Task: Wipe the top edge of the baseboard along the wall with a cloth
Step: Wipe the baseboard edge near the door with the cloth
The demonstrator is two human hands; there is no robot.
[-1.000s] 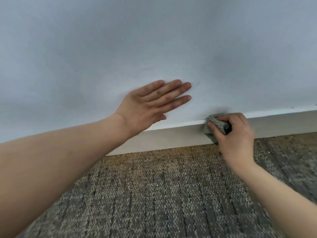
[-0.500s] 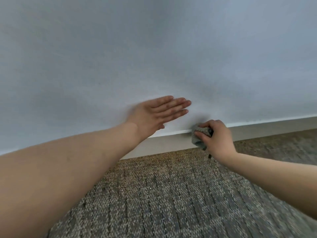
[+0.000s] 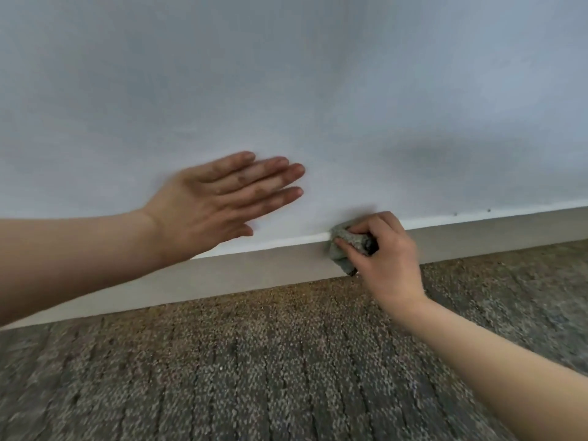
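Note:
A pale grey baseboard runs along the foot of the wall, rising from lower left to upper right. My right hand grips a bunched grey-green cloth and presses it against the baseboard's top edge, just right of centre. Part of the cloth hangs down over the board's face. My left hand lies flat on the wall above the baseboard, fingers straight and pointing right, a short way left of the cloth.
The plain light blue-grey wall fills the upper half of the view. Brown-grey patterned carpet covers the floor up to the baseboard. Two small dark specks sit on the top edge farther right.
The view has shifted between frames. My right hand stays pressed with the cloth on the baseboard's top edge, and my left hand stays flat on the wall, its fingertips now farther from the cloth.

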